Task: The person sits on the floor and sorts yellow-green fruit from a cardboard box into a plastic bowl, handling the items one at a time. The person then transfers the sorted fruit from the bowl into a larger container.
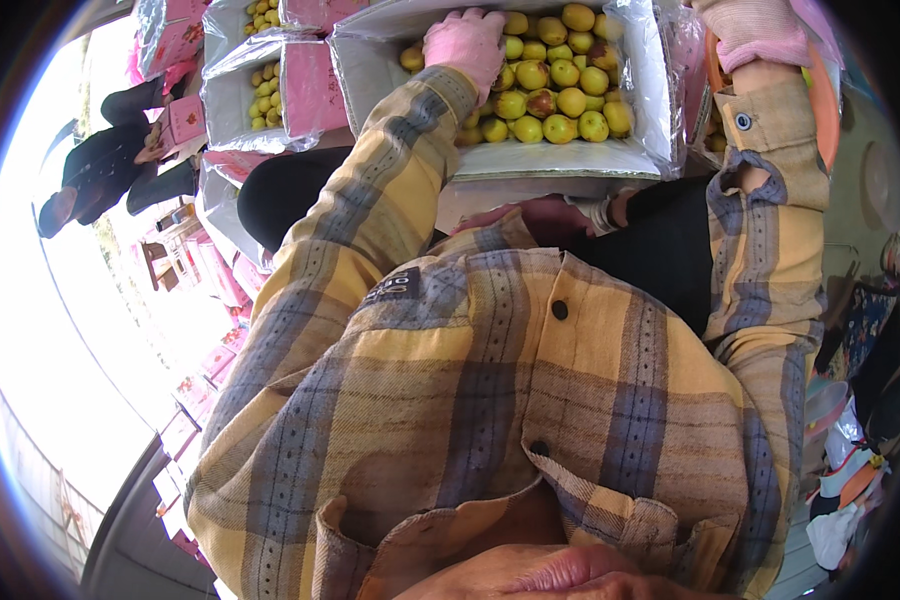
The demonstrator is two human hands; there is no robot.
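Note:
Green-yellow jujubes (562,75), some with brown patches, fill much of a white-walled cardboard box (547,166) lined with clear plastic. My left hand (466,49), in a pink knitted glove, rests on the fruit towards the box's left side; its fingertips point away from me, and whether it grips a jujube cannot be seen. At the upper right edge, my right hand (754,34), gloved in pale pink, is at an orange container (825,112) beside the box. The picture's edge cuts off part of that hand, so what it touches is hidden.
Smaller pink boxes (315,86) with plastic liners and fruit stand left of the large box. Further left, a person in dark clothes (101,169) has a hand at a pink box (182,120). Bags and cloths (836,532) lie at the lower right.

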